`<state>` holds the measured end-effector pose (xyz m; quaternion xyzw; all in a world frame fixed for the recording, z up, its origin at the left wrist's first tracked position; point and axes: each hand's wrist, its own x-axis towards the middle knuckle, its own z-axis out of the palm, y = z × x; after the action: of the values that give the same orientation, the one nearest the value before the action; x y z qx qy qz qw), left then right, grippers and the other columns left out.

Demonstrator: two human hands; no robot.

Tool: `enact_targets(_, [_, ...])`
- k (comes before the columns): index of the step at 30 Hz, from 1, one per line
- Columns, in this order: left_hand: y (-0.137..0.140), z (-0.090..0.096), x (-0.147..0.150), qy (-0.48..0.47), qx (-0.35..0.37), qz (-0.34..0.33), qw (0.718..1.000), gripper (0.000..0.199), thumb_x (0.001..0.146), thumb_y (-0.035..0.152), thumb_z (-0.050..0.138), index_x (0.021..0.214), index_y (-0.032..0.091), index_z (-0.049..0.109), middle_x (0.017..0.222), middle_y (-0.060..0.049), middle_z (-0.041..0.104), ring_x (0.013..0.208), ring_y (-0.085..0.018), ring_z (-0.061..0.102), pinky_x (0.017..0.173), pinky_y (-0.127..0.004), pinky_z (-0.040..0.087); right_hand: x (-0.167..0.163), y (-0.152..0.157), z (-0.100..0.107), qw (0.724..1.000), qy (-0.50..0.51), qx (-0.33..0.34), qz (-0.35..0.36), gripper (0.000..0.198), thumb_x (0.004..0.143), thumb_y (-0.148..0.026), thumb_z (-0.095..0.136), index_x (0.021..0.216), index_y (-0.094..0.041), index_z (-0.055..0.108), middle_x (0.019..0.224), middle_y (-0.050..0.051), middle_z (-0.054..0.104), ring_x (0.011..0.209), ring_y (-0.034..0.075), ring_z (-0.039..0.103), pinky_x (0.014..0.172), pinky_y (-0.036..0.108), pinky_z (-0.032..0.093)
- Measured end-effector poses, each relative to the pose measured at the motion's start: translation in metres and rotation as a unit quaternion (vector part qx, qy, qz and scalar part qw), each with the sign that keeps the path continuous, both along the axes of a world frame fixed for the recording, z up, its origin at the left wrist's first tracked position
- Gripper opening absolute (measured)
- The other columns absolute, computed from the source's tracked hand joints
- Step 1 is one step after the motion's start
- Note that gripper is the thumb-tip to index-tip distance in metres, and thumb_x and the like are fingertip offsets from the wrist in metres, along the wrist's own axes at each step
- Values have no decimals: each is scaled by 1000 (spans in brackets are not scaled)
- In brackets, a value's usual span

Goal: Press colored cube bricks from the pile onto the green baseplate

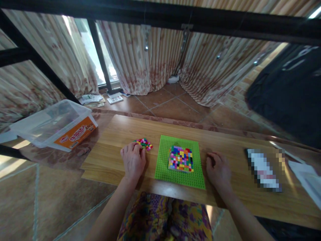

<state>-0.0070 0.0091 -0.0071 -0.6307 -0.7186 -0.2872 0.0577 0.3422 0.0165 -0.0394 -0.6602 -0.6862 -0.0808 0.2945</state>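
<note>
Evidently a good part of the building is done: a compact, many-coloured block of toy bricks (181, 160) sits near the middle of the green studded baseplate (163, 174), with bare studs showing on all four sides. It stands more than one layer high, judging by its visible front edge, and its top is a close patchwork of small pieces, though the far edge looks uneven, so that layer is perhaps not quite complete. What is left seems to be the small heap of loose bricks (146, 144) on the wooden table (105, 159), left of the baseplate and well apart from the block. The left hand (133, 161) is at the near side of this heap, its fingers bent down over it; whether they pinch a brick, I cannot tell, as the tips are hidden. Across the baseplate, just beside its right edge, the right hand (219, 170) is loosely curled at the tabletop, no brick visible in it; whether thumb and fingertips meet is unclear. How many layers are intended cannot be judged.
</note>
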Motion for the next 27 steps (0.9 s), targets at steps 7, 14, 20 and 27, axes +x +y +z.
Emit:
enact_targets(7, [-18,17,20,-89,77,-149,982,10,91,22,53,95,18,61,102,-10,65,101,-23,57,90,-39,45,-5,-1,5,1000,17,4,-2,22,86,-26,48,96,-17,66,104,12,65,100,23,57,91,41,47])
enact_targets(14, [-43,28,60,-127,76,-259,955,10,91,17,54,95,17,63,96,-7,67,92,-19,59,86,-34,47,-6,-1,6,1000,20,1,-5,23,86,-25,48,97,-16,66,104,13,65,101,23,57,91,41,47])
enact_targets(20, [-41,30,68,-150,100,-290,940,8,89,16,60,93,18,66,93,-6,68,90,-18,60,86,-35,47,-6,-1,5,1000,19,1,-8,22,86,-24,49,97,-16,66,105,13,65,102,23,56,92,42,47])
enact_targets(27, [-34,29,77,-151,89,-290,941,6,88,20,63,88,20,69,96,-6,68,89,-19,60,84,-38,46,-5,0,3,1000,18,7,-1,21,87,-26,49,97,-17,65,103,11,65,100,22,56,91,40,47])
